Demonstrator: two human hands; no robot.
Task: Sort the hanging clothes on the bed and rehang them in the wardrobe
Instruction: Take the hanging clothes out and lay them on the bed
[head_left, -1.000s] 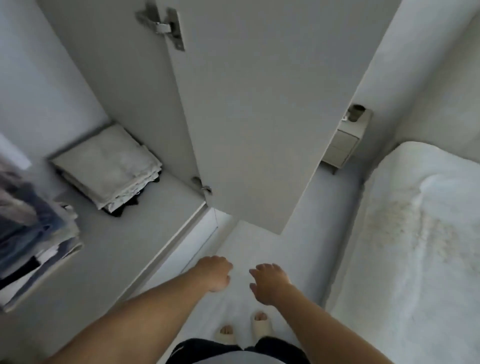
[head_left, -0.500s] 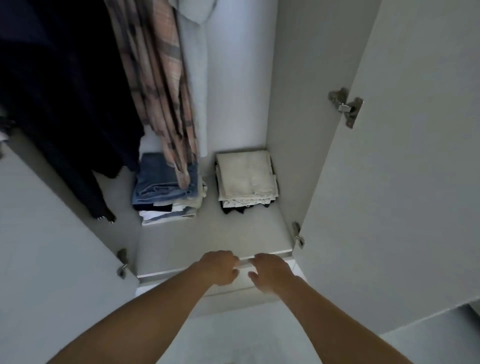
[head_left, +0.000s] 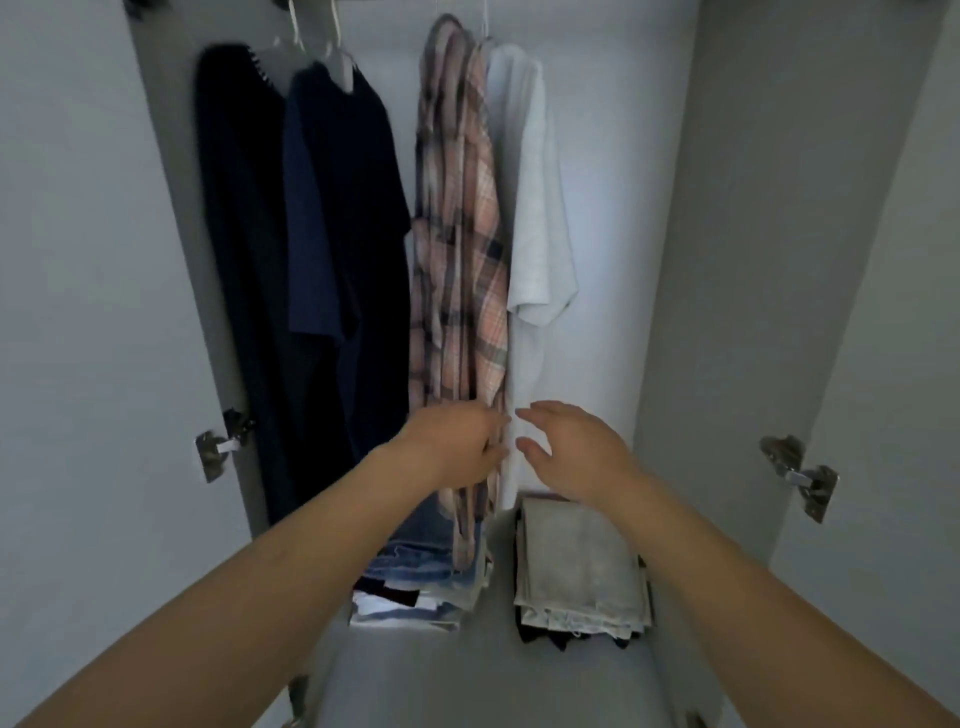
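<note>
The soft, light pink plaid flannel shirt (head_left: 460, 270) hangs above both hands; the left hand (head_left: 457, 441) touches its hem, the right hand (head_left: 566, 447) is spread and holds nothing, so the hanger seems the better grip.

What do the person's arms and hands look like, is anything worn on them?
Both forearms are bare as far as the frame shows: no sleeves, gloves, watch or bracelet in view. The left hand and right hand show no rings on the visible fingers, though the picture is slightly blurred.
</note>
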